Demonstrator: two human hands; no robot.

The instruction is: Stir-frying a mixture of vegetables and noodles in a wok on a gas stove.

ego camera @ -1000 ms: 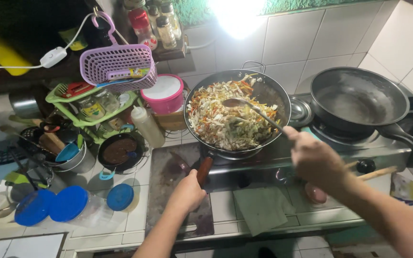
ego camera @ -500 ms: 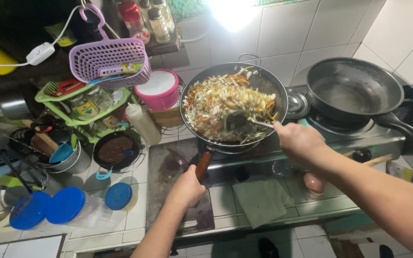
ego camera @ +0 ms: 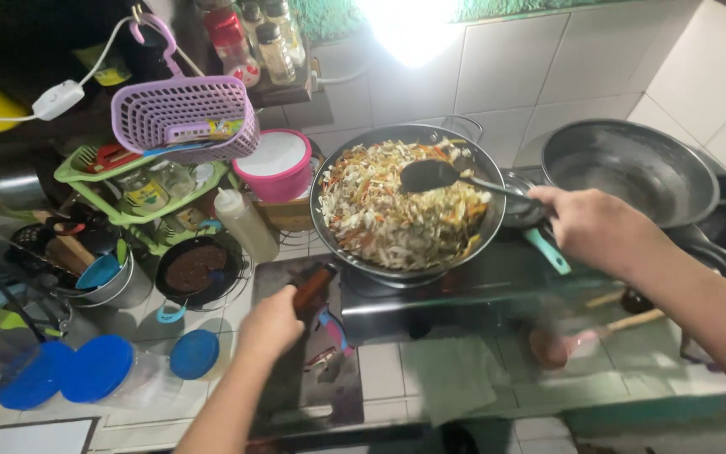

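Observation:
A dark wok (ego camera: 329, 172) full of shredded mixed vegetables (ego camera: 388, 210) sits on a gas stove (ego camera: 464, 294). My left hand (ego camera: 269, 324) grips the wok's brown handle (ego camera: 311, 287) at the front left. My right hand (ego camera: 594, 229) holds a metal ladle (ego camera: 430, 175) by its handle, the bowl lifted above the vegetables near the wok's far side.
An empty grey wok (ego camera: 632, 168) sits on the right burner. Left of the stove are a pink-lidded tub (ego camera: 277, 164), a squeeze bottle (ego camera: 245, 223), a small pan of dark sauce (ego camera: 193, 269), a purple basket (ego camera: 185, 113), a green rack and blue lids (ego camera: 98, 366). A wooden spoon (ego camera: 581, 340) lies at the front.
The ladle has come up out of the vegetables and now hovers over the far side of the wok. My left hand has kept its grip on the handle.

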